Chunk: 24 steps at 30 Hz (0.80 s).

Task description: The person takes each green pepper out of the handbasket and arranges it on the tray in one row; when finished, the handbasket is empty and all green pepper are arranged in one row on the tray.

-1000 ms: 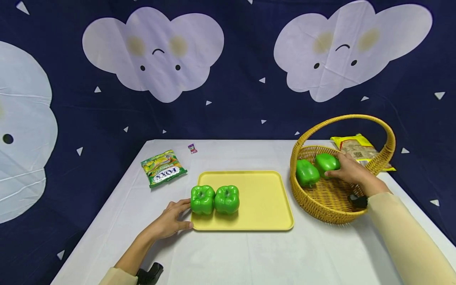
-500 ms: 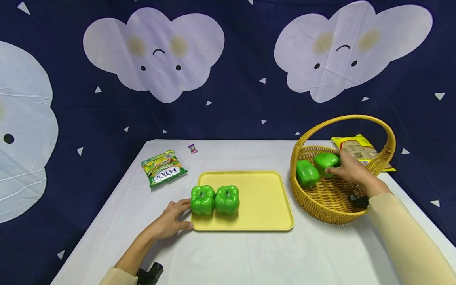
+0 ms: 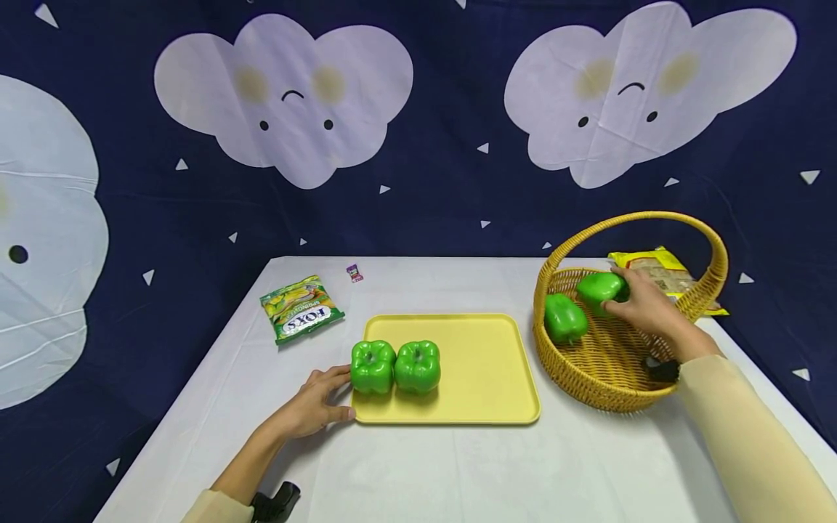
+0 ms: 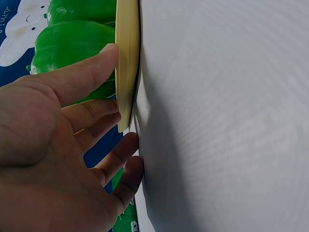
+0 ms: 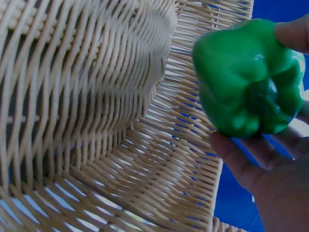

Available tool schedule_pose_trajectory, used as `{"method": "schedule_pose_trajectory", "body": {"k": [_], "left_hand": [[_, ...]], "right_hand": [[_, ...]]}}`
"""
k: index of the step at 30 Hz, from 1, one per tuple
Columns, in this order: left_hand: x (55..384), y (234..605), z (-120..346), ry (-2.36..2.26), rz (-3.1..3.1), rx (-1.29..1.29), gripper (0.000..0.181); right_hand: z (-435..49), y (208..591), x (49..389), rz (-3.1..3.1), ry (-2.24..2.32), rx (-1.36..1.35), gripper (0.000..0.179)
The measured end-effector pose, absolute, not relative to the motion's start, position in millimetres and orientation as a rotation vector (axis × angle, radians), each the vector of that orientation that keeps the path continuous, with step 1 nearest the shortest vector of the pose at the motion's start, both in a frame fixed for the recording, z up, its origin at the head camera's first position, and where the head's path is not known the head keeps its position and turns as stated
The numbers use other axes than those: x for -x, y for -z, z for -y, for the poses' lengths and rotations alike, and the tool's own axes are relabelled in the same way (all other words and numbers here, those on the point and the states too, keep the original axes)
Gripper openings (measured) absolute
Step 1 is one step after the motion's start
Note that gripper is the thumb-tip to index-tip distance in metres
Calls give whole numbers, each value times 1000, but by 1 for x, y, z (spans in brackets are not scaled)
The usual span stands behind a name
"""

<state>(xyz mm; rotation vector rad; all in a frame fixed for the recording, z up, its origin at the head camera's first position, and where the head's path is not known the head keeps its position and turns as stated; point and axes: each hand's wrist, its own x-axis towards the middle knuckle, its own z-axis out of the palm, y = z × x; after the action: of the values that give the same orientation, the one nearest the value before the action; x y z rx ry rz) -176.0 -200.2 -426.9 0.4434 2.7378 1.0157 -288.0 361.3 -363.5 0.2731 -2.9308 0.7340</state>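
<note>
At the far left of the white-covered desk, a green packet is laid with "FOX'S" printed upside down and "SPRING" legible above, its remaining letters too small to read. The left hand is spread, its thumb and fingertips rested against the left edge of a yellow tray; nothing is gripped. The lettering on a small purple wrapper farther back cannot be made out. At the tray's left end, two glossy, deeply lobed peppers, the left pepper and its neighbour, are stood side by side, touching, stems up. In the wicker basket a third green pepper is laid on its side. Just beside it, a fourth pepper, bright green with a dark stem hollow, is held between thumb and curled fingers by the right hand. Behind, a yellow packet is partly hidden, its print unreadable.
</note>
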Motion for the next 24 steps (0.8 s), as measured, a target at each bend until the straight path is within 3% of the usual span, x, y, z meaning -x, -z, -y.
{"method": "schedule_pose_trajectory", "body": {"k": [24], "left_hand": [[175, 426, 200, -1006, -2739, -447, 65]], "right_hand": [[-349, 334, 259, 2765, -808, -333, 73]]}}
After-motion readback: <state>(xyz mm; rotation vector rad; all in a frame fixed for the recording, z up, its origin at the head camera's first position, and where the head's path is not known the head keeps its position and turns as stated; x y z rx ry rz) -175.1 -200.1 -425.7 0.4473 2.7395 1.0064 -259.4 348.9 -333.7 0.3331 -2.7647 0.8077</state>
